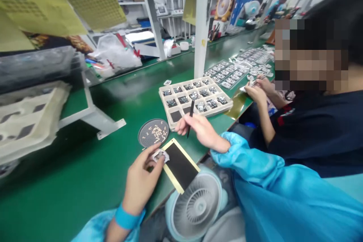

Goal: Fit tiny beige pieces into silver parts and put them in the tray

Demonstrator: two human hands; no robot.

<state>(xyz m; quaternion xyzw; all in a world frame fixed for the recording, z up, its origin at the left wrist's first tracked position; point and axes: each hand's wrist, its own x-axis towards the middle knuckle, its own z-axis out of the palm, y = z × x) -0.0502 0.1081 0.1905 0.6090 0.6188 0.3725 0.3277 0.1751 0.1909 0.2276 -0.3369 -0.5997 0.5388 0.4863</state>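
Note:
Between the thumb and fingers of my left hand is a small white-and-metal part, held over the left edge of a black sheet with a yellow border. My right hand is closed around a dark, slim, pen-like tool, possibly tweezers, tilted nearly upright. That hand hovers by the near edge of a cream compartment tray with small metal parts in most of its pockets. A round dark dish of tiny beige pieces sits just beyond my left hand.
A co-worker sits close on my right, hands over small white parts. A white post rises behind the tray. At left stand a metal shelf leg and stacked cream trays. A small fan is below the table edge.

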